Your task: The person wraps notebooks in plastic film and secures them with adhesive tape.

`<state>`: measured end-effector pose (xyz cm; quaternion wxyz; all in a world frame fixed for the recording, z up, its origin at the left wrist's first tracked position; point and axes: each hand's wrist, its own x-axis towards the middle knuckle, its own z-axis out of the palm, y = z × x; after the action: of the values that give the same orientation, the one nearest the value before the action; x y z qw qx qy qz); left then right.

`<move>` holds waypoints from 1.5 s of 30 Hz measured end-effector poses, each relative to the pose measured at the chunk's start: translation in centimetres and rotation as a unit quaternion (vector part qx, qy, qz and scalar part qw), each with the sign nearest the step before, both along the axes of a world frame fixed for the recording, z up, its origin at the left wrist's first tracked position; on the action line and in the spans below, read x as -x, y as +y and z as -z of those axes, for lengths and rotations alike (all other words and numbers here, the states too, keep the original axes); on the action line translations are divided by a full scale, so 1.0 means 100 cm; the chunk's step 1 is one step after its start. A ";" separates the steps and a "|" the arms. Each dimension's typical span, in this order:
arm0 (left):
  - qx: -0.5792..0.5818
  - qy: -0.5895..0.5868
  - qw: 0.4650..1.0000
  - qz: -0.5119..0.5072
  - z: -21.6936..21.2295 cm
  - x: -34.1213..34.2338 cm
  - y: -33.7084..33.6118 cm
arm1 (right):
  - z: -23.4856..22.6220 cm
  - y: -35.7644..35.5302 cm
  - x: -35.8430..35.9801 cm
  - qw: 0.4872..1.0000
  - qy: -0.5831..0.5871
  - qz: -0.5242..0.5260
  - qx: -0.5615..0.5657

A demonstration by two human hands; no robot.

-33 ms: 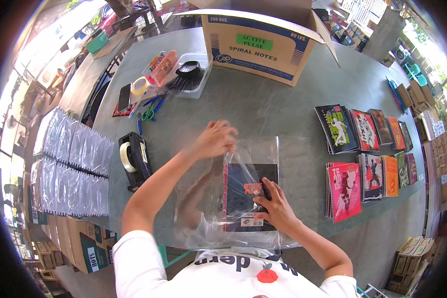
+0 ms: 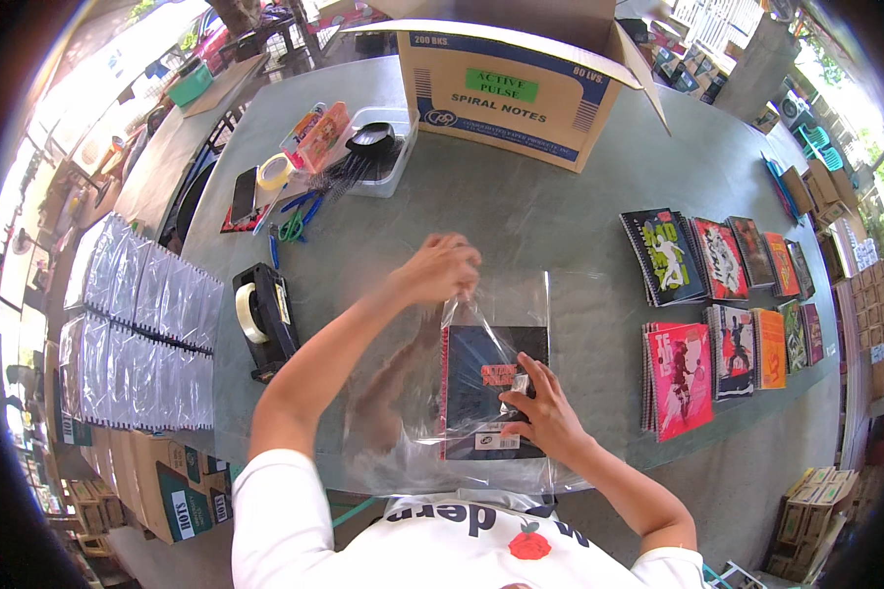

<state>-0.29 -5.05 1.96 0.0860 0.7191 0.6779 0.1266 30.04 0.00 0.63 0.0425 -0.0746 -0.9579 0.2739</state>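
A dark spiral notebook (image 2: 467,393) with red lettering lies in front of me, inside or under a clear plastic sleeve (image 2: 548,302). My left hand (image 2: 444,267) is closed on the film above the notebook's top edge and pulls it into a raised fold. Spread over the notebook's right side, my right hand (image 2: 552,407) presses on the film with thumb and fingers apart. A shiny bit shows between that thumb and fingers; I cannot tell whether it is crumpled film. A black tape dispenser (image 2: 267,319) with a roll of tape stands left of the notebook.
Stacks of colourful notebooks (image 2: 680,378) stand at the right. Wrapped notebooks (image 2: 147,324) are piled at the left. An open cardboard box (image 2: 506,103) is at the back. Left of it are a clear plastic tub (image 2: 398,177), scissors (image 2: 292,228), a tape roll (image 2: 275,172) and a phone (image 2: 245,196).
My left hand has shifted slightly right, its fingers now drawn together on the film. The right hand stays on the notebook, with more of the shiny bit showing by its thumb.
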 end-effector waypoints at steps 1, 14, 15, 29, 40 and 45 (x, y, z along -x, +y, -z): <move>0.018 0.011 1.000 0.015 0.008 -0.003 0.022 | 0.000 0.001 0.001 1.000 0.001 0.001 0.001; -0.097 -0.133 0.982 -0.095 -0.014 -0.146 -0.156 | -0.003 0.003 0.000 1.000 -0.009 0.009 0.003; -0.046 -0.152 0.983 -0.094 0.002 -0.169 -0.183 | -0.005 0.001 0.002 1.000 -0.010 0.005 0.003; -0.248 -0.317 0.603 -0.689 0.013 -0.014 -0.312 | -0.038 -0.001 0.011 0.979 -0.113 -0.070 -0.156; -0.212 -0.388 0.606 -0.661 0.060 -0.051 -0.328 | -0.024 0.021 0.036 0.987 -0.131 -0.043 -0.077; 0.105 -0.072 0.824 -0.552 -0.012 -0.037 -0.279 | -0.015 0.029 0.015 0.989 -0.094 0.004 -0.118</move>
<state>3.44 -32.94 3.12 0.1257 0.2001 0.9627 0.1322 28.51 2.92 2.11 -0.0376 -0.0985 -0.9829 0.1508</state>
